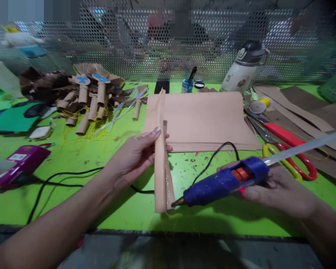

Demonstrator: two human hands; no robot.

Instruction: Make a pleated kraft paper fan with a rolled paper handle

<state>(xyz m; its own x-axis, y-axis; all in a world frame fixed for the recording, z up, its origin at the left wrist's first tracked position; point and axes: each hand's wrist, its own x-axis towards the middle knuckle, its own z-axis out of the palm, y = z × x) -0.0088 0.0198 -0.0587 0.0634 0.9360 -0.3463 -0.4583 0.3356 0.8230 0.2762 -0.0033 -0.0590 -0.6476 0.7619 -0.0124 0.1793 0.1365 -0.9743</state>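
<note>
My left hand [138, 153] grips a folded strip of tan paper [160, 179] around its middle, thumb on top, holding it upright over the table. A loose flap along the strip's right side carries a shiny line of glue. Yellow string shows at its top and bottom ends. In my right hand [280, 190] is a blue glue gun [226, 183] with a long clear glue stick out of its back. Its nozzle tip touches or nearly touches the lower end of the flap. My right fingers are partly hidden behind the gun.
Behind the strip lies a stack of tan paper sheets [201, 116]. Red-handled scissors [296, 149] and brown paper pieces are at right. Several rolled paper pieces [92, 106] with yellow string sit back left. A purple tool [25, 162] is at left; black cords cross the green table [123, 213].
</note>
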